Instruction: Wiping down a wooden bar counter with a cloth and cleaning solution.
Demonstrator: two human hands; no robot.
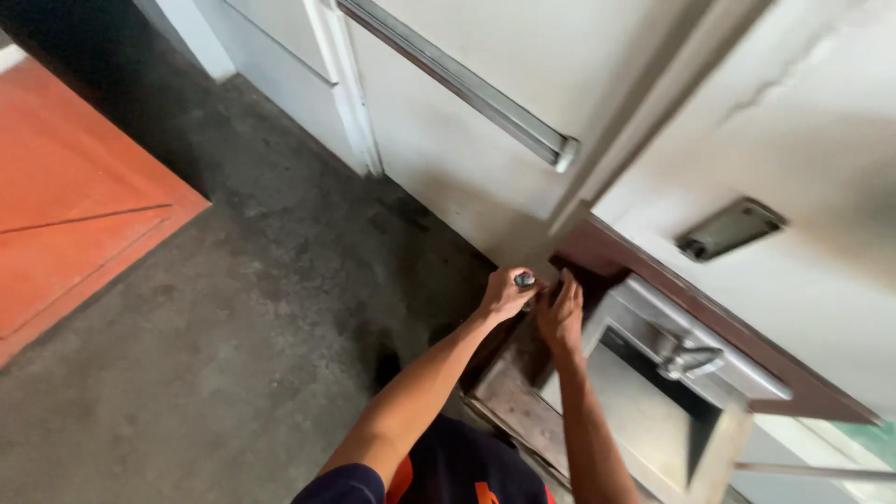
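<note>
Head view, near to far, with the stainless box point(653, 411) as landmark. Nearest, below and left of the box: dark sleeves with orange trim point(439, 476), both forearms stretched up and forward. Just left of the box, on its dark brown frame point(509, 392): right hand point(563, 313) laid flat, fingers together and extended, nothing clamped, probably pressing to steady the frame. Touching that hand on its far-left side: left hand point(507, 293), fingers curled tight around a small dark tool point(525, 279) with a rounded metal end poking out above the fist; likely a screwdriver handle or bit, too small to tell for sure. Tool tip aimed at the frame's upper-left corner, where frame meets white door point(448, 149), so grip upright for pushing or turning there. On the box front: a chrome latch handle point(689, 359). Right of and above the box: white panel with a recessed metal pull point(730, 229). Farther up-left: a long steel push bar point(467, 84) across the door. Far left of the box: grey concrete floor point(233, 308), then an orange painted slab point(65, 205).
</note>
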